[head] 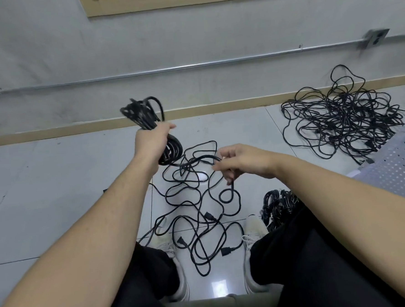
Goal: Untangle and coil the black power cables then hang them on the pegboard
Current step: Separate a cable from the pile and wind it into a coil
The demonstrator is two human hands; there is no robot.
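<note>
currently the left hand (152,142) clamps the coiled bundle (147,123); right hand (241,161) fingers pinch the loose cable (197,159). advise equal loops, feeding slack without kinks.

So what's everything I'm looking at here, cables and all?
coiled bundle: one, black, held up in the left hand
loose cable: tangled black run, on the floor between the feet, one strand lifted
big tangle: one, black, on the floor far right by the wall
small bundle: one, black, on the floor by the right leg
pipe: one, grey, along the wall
outlet box: one, grey, at the pipe's right end
shoes: two, white
left hand: grips the bundle
right hand: pinches the strand
</note>
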